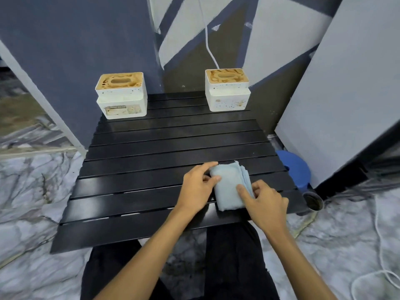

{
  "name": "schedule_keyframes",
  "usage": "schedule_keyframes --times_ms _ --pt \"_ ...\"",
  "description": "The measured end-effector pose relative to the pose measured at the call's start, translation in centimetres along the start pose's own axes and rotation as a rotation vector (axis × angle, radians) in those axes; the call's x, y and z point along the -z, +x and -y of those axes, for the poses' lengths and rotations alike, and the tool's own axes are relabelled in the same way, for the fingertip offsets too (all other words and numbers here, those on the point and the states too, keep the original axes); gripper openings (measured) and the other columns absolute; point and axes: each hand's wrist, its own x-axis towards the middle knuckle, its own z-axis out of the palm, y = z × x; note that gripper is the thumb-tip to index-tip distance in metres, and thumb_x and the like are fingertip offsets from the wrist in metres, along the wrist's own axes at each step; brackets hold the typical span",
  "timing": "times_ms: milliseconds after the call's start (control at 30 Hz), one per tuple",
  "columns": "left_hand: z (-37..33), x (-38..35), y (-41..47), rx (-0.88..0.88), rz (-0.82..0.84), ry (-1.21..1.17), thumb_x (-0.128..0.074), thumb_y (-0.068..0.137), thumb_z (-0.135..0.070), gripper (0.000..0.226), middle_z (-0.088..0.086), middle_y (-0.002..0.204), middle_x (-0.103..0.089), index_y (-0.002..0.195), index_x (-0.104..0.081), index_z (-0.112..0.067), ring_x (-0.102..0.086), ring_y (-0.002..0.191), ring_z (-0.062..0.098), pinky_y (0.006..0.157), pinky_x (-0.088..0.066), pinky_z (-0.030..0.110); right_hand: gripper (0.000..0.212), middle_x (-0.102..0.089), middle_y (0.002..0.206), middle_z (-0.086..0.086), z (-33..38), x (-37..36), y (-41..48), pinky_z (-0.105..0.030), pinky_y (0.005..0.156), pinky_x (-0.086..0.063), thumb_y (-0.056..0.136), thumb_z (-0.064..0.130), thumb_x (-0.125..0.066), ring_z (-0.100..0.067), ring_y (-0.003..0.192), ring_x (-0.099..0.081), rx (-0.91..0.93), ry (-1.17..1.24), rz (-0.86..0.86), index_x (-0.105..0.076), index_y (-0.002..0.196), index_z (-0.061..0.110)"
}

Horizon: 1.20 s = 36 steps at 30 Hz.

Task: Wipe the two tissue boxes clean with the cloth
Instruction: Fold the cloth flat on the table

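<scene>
A folded pale-blue cloth (230, 187) is pinched by left hand (198, 187) and right hand (267, 204) near the black slatted table's (151, 148) front edge. Far-corner stained white tissue boxes (121, 96) (227, 90) must be reached next

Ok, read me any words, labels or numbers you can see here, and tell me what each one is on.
Left tissue box, front label: one line of dark capitals, possibly "TISSUE HOLDER", too blurred to be sure.
Right tissue box: brown stains only, no text.
Cloth: no text.
</scene>
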Motion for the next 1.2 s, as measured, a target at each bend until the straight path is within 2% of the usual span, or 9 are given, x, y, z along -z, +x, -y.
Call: schedule_keyframes --times_ms 100,167,267,400,533,700,833,1000,1200 --pt "-0.9 -2.4 0.2 -0.088 0.018 0.014 -0.071 0.091 -0.016 0.036 -0.009 0.119 -0.061 0.127 -0.068 -0.02 -0.064 0.088 0.005 0.08 -0.047 0.006 0.036 -0.059 0.072 0.01 -1.9 0.8 -0.5 -0.038 0.079 -0.029 0.089 0.059 -0.051 -0.02 0.08 -0.056 -0.008 -0.054 -0.065 -0.053 0.082 0.024" --pt "-1.1 -3.7 0.3 -0.127 0.02 0.016 -0.07 0.091 -0.015 0.034 -0.005 0.121 -0.063 0.125 -0.069 -0.017 -0.063 0.089 0.006 0.085 -0.051 0.014 0.04 -0.063 0.091 0.007 -2.9 1.0 -0.6 -0.042 0.083 -0.033 0.09 0.061 -0.049 -0.022 0.094 -0.055 0.004 -0.107 -0.105 -0.058 0.107 0.026" --pt "-0.8 -4.3 0.2 -0.142 0.018 0.035 -0.068 0.093 -0.018 0.032 -0.005 0.121 -0.063 0.125 -0.069 -0.016 -0.061 0.088 0.001 0.083 -0.049 0.01 0.048 -0.054 0.111 0.004 -3.8 0.8 -0.5 -0.042 0.086 -0.033 0.095 0.058 -0.045 -0.021 0.104 -0.047 0.126 -0.158 -0.116 -0.046 0.138 0.037" --pt "0.0 -3.7 -0.2 -0.135 0.017 0.123 -0.067 0.094 -0.026 0.034 -0.006 0.119 -0.063 0.128 -0.067 -0.021 -0.058 0.095 0.004 0.091 -0.049 0.019 0.054 -0.055 0.114 0.01 -4.0 0.4 0.0 -0.034 0.085 -0.022 0.092 0.06 -0.024 -0.015 0.107 -0.042 0.24 -0.171 -0.052 -0.05 0.137 0.045" --pt "0.0 -2.9 -0.4 -0.13 0.072 0.163 -0.063 0.096 -0.029 0.039 -0.006 0.13 -0.061 0.135 -0.062 -0.023 -0.056 0.119 0.011 0.105 -0.045 0.032 0.06 -0.056 0.114 0.009 -3.8 0.6 0.1 -0.033 0.085 -0.02 0.09 0.061 -0.02 -0.015 0.108 -0.041 0.258 -0.174 -0.033 -0.051 0.138 0.041" --pt "-0.6 -1.6 -1.1 -0.117 0.134 0.285 -0.058 0.098 -0.036 0.045 -0.007 0.141 -0.054 0.142 -0.054 -0.027 -0.044 0.132 0.012 0.113 -0.031 0.027 0.044 -0.051 0.125 0.003 -2.7 1.8 0.3 -0.04 0.094 -0.025 0.099 0.047 -0.043 -0.019 0.119 -0.039 0.218 -0.143 0.049 -0.047 0.141 0.035" --pt "-1.1 0.3 -0.8 -0.094 0.171 0.37 -0.054 0.1 -0.04 0.049 -0.007 0.149 -0.047 0.147 -0.047 -0.027 -0.037 0.14 0.016 0.118 -0.028 0.041 0.049 -0.042 0.137 0.001 -0.9 2.9 0.9 -0.045 0.104 -0.026 0.099 0.045 -0.044 -0.02 0.129 -0.033 0.242 -0.191 0.053 -0.04 0.145 0.03" --pt "-2.4 1.9 1.7 -0.074 0.228 0.452 -0.049 0.102 -0.043 0.061 -0.003 0.163 -0.026 0.157 -0.027 -0.027 -0.02 0.15 0.018 0.121 -0.017 0.038 0.059 -0.032 0.153 -0.003 0.8 3.0 4.4 -0.046 0.112 -0.029 0.099 0.044 -0.047 -0.023 0.142 -0.025 0.303 -0.098 0.139 -0.029 0.152 0.024" --pt "-3.4 1.8 7.7 0.002 0.2 0.331 -0.052 0.101 -0.043 0.072 -0.003 0.166 -0.015 0.159 -0.013 -0.028 -0.011 0.152 0.018 0.123 -0.015 0.041 0.068 -0.026 0.157 -0.006 3.0 2.3 11.5 -0.042 0.117 -0.026 0.098 0.042 -0.052 -0.023 0.144 -0.023 0.3 0.152 0.202 -0.02 0.154 0.024"
